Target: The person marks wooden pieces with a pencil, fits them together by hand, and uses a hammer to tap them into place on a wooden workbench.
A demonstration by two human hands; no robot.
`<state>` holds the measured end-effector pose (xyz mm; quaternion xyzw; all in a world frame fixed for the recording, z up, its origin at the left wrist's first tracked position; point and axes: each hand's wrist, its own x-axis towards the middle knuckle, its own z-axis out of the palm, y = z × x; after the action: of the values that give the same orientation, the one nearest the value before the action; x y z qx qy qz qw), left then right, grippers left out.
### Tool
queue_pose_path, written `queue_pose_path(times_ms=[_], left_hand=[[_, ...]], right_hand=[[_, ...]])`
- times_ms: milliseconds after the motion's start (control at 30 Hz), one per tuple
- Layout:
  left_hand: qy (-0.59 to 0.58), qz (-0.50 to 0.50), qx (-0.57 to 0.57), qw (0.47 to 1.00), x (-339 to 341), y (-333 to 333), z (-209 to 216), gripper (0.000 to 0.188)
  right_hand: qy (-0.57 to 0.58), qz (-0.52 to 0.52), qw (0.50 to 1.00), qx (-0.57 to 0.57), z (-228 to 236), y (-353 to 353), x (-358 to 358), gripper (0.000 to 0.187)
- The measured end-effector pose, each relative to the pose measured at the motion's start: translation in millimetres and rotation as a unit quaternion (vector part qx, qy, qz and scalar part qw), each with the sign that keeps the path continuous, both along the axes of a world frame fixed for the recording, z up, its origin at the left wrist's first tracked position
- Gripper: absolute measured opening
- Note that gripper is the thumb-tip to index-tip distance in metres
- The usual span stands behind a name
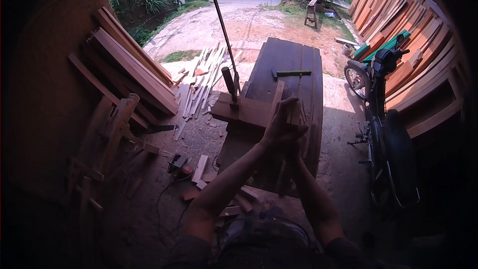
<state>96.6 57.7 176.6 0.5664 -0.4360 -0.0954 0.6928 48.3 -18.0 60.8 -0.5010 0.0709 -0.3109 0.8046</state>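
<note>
My left hand is raised over the workbench, its fingers stretched out and its thumb apart. Close against it is my right hand, mostly hidden behind the left, so its fingers cannot be made out. A narrow wooden strip shows just beyond my left fingers; whether they touch it is unclear. To the left, a thick wooden block lies across the dark workbench. A tool with a dark upright handle stands at the block's left end. Farther off, a hammer lies on the bench.
Thin wood offcuts litter the floor at left, with a corded power tool nearer me. Boards lean at the left wall, more planks at the right. A motorcycle stands right. A long thin rod rises beyond the block.
</note>
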Motion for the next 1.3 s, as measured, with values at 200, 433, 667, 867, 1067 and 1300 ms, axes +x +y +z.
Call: queue_pose_path(times_ms=[200,433,667,867,1067,1300], left_hand=[[-0.022,0.066,-0.01,0.998,7.9,6.4,11.1,0.062],[-0.031,0.094,-0.017,0.995,11.5,6.2,1.1,0.047],[-0.034,0.105,-0.022,0.994,7.4,1.3,8.4,0.044],[-0.003,0.088,-0.005,0.996,7.0,6.3,12.2,0.044],[0.004,0.083,-0.014,0.996,10.5,-1.5,12.8,0.043],[0.0,0.083,-0.026,0.996,21.6,-12.5,7.7,0.043]], right_hand=[[-0.034,-0.085,0.996,0.021,-13.4,12.2,20.0,0.049],[0.303,-0.419,0.578,-0.631,-27.9,13.6,22.3,0.045],[0.335,-0.497,0.41,-0.687,42.5,42.0,23.8,0.041],[0.305,-0.507,0.447,-0.671,6.4,31.8,25.8,0.039],[0.29,-0.505,0.481,-0.656,12.0,24.0,29.1,0.039],[0.297,-0.48,0.46,-0.685,4.9,9.3,36.8,0.039]])
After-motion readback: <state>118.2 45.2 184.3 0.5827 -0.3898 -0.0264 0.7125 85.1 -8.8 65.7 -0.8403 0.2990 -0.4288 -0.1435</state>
